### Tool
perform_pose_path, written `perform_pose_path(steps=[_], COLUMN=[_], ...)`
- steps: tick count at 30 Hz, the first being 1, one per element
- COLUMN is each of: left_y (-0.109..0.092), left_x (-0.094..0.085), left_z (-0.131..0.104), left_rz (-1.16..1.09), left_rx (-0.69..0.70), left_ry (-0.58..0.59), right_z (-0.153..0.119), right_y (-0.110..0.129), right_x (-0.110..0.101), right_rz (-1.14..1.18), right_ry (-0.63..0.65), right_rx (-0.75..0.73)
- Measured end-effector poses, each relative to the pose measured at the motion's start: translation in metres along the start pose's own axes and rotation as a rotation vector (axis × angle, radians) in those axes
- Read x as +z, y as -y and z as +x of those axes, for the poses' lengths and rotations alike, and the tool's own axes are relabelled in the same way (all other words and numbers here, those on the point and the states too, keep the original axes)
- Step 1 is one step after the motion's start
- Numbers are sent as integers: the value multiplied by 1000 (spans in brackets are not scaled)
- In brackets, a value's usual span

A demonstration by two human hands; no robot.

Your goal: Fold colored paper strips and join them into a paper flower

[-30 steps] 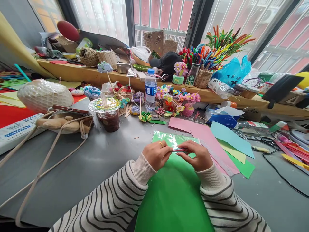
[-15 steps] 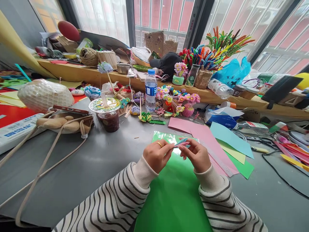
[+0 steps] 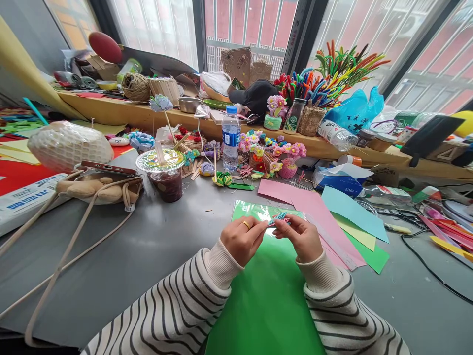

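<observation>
Between my hands is a small bundle of folded paper (image 3: 278,220) in blue and pink layers. My left hand (image 3: 242,238), with a ring on one finger, pinches its left end. The thumb and fingers of my right hand (image 3: 302,237) close on its right end, hiding part of it. Both hands are raised over a green sheet (image 3: 264,296) with a shiny clear cover at its far end. Just beyond and to the right lie pink paper sheets (image 3: 314,209).
A drink cup (image 3: 164,180) and a pouch with cords (image 3: 98,190) stand on the left. A water bottle (image 3: 231,143) rises behind my hands, beside crafted flowers (image 3: 273,150). Blue paper (image 3: 354,212), scissors (image 3: 402,215) and a black cable (image 3: 424,266) lie on the right.
My right thumb and fingers have closed in over the right end of the folded paper, so less of it shows. My left hand has barely moved.
</observation>
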State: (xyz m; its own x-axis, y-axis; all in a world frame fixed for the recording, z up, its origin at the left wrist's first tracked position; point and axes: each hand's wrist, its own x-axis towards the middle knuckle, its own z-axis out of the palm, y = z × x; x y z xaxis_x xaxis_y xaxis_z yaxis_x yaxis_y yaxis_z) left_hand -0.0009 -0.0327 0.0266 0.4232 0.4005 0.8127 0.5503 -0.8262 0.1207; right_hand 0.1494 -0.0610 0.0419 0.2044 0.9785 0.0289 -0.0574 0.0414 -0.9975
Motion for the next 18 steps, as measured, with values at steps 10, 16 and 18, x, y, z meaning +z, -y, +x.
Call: perform_pose_path(steps=[10,16,18], left_y=[3,4,5], left_x=[-7,-1,-1], left_z=[13,13,14], left_rz=[-1048,-1367,-1339], left_rx=[-860,-1239,-1246], left_ry=[331,408,365], right_z=[0,-5,-5], right_y=[1,-4,-4], right_x=[-1,4,4], right_rz=[-60,-219,-229], right_ry=[196,74,63], right_rx=[-142,-174,-184])
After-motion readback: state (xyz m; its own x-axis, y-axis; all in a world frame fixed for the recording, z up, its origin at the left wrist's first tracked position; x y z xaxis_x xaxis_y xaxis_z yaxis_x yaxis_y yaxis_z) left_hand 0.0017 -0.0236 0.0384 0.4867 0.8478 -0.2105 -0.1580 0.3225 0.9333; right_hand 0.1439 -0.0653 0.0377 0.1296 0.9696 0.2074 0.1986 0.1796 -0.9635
